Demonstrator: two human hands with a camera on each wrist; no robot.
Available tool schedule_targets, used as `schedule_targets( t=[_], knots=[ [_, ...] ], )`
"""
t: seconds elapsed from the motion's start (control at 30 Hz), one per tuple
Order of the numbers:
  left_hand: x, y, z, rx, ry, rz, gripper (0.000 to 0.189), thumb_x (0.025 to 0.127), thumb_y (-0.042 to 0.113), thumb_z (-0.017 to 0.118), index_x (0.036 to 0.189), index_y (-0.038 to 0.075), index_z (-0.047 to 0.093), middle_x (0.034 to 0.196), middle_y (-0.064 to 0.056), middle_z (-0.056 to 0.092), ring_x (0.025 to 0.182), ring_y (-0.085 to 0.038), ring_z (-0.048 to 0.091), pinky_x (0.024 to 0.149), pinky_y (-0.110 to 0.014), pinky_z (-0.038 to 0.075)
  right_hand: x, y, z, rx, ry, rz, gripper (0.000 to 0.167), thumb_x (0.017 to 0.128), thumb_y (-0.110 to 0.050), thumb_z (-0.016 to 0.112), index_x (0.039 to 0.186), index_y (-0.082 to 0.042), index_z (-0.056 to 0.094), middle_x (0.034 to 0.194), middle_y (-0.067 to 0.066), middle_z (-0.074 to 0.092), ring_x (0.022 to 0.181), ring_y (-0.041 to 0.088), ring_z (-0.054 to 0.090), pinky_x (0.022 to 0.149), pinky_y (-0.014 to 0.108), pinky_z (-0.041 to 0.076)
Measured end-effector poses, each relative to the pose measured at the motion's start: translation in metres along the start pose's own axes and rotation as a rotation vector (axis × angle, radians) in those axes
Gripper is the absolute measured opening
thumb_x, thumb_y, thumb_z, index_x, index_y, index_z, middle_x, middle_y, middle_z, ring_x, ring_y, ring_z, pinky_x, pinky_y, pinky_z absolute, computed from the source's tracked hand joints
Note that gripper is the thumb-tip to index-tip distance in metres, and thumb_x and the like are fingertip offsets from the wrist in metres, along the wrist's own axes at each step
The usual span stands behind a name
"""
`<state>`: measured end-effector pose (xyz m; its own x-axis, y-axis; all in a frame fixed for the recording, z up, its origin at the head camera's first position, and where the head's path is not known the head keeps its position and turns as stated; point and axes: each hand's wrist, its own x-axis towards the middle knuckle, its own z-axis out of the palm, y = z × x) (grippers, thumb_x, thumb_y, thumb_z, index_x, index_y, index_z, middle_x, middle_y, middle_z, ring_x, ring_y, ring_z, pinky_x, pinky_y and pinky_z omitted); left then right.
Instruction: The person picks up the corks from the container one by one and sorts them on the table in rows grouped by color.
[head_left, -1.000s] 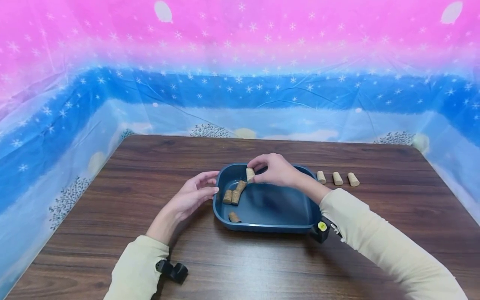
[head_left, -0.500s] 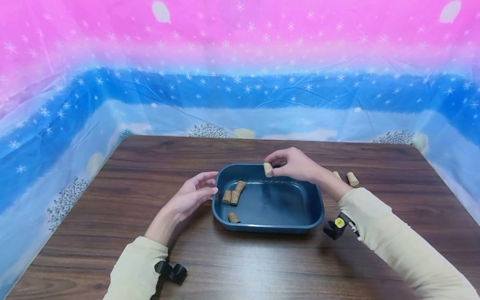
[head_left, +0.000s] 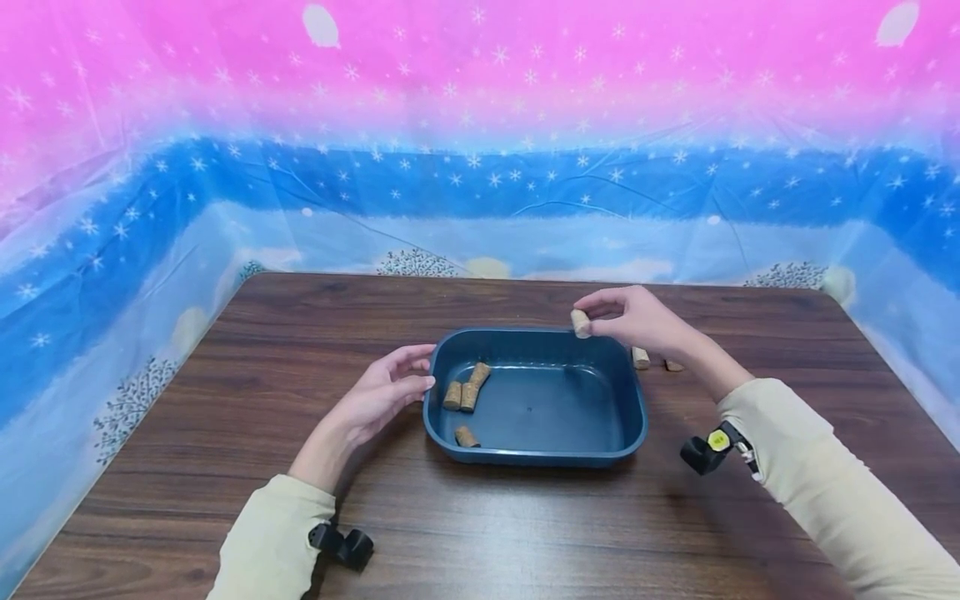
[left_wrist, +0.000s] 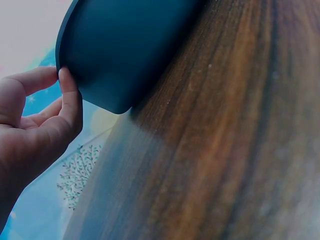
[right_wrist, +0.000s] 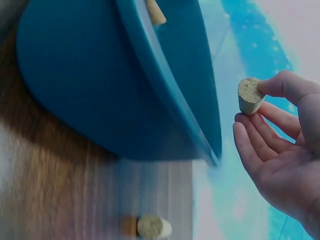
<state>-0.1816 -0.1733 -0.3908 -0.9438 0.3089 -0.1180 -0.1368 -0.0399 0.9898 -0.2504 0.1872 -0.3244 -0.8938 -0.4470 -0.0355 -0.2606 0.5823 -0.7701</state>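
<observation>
In the head view, my right hand [head_left: 637, 323] pinches a pale tapered cork [head_left: 581, 323] above the far right part of a dark blue rectangular basin [head_left: 536, 457]. The right wrist view shows that cork [right_wrist: 251, 96] between thumb and fingertips, apart from the basin wall [right_wrist: 75, 75]. At the basin's left end, my left hand [head_left: 381, 390] touches the outside of the rim with thumb and fingertips. Inside, towards the left, a group of corks [head_left: 468, 397] lies together, with another cork [head_left: 467, 437] by the near wall.
Right of the basin, corks stand on the brown wooden table [head_left: 480, 533]: one cork [head_left: 640, 358] and another cork [head_left: 673, 365] show, partly behind my right hand and wrist. A snowflake-patterned pink and blue cloth [head_left: 480, 175] hangs around the table's far edges.
My right hand has lifted the cork from the basin's far left part and carried it rightward along the far rim. My left hand stays at the basin's left end.
</observation>
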Motion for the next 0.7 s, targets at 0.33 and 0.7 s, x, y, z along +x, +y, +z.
schedule_targets(
  t=[0.33, 0.7],
  knots=[
    [0.001, -0.002, -0.001, -0.001, 0.0, 0.001, 0.054, 0.094, -0.002, 0.055, 0.144, -0.003, 0.035, 0.12, -0.017, 0.043, 0.099, -0.018, 0.056, 0.087, -0.025, 0.05, -0.007, 0.028, -0.032, -0.026, 0.039, 0.021, 0.046, 0.093, -0.018, 0.063, 0.134, 0.001, 0.054, 0.126, 0.021, 0.059, 0.114, 0.033, 0.057, 0.094, 0.046, 0.046],
    [0.002, -0.002, -0.001, -0.004, 0.001, 0.0, 0.054, 0.094, -0.002, 0.055, 0.144, -0.003, 0.035, 0.121, -0.017, 0.043, 0.099, -0.018, 0.055, 0.087, -0.025, 0.05, -0.025, 0.062, -0.06, -0.097, 0.061, 0.07, 0.051, 0.094, -0.027, 0.064, 0.136, -0.001, 0.053, 0.13, 0.02, 0.057, 0.116, 0.031, 0.054, 0.091, 0.038, 0.046]
  ],
)
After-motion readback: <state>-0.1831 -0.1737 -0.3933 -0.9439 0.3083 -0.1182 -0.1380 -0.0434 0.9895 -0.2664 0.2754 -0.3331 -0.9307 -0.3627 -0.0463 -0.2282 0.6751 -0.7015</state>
